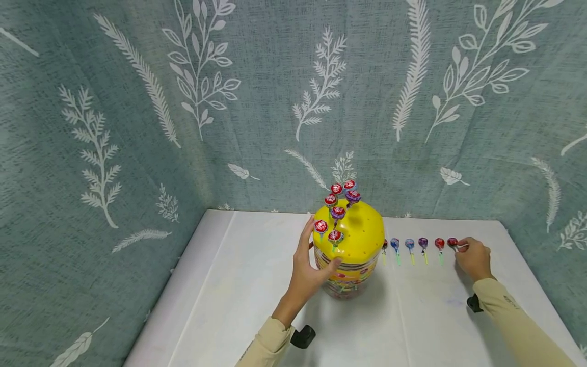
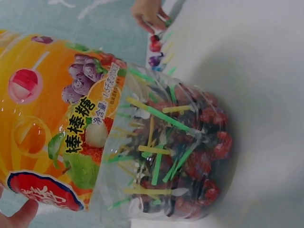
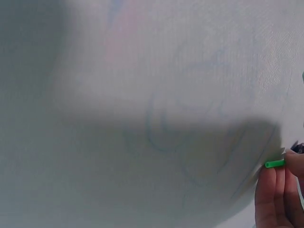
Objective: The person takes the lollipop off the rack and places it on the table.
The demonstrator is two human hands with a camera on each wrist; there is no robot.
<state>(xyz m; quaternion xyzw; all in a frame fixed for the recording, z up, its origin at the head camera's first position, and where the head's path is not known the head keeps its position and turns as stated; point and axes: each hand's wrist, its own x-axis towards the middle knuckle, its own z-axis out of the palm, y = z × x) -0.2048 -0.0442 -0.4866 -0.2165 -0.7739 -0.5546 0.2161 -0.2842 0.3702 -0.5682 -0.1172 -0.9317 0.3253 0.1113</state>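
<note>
A clear lollipop jar (image 1: 349, 278) with a yellow perforated lid (image 1: 362, 234) stands mid-table, several lollipops (image 1: 338, 200) stuck upright in the lid. My left hand (image 1: 316, 251) grips the jar's left side, thumb across the front; a fingertip (image 2: 19, 214) shows beside the jar's label (image 2: 57, 133). A row of several lollipops (image 1: 416, 244) lies to the jar's right. My right hand (image 1: 460, 246) pinches the stick of the rightmost red lollipop (image 1: 452, 242). The green stick end (image 3: 275, 163) pokes out beside my right fingers (image 3: 275, 194).
The white table (image 1: 257, 285) is walled by a teal leaf-print curtain (image 1: 137, 127) at the back and left. The jar is full of wrapped lollipops (image 2: 190, 161). A wrist-camera strap (image 1: 302, 336) shows below my left sleeve.
</note>
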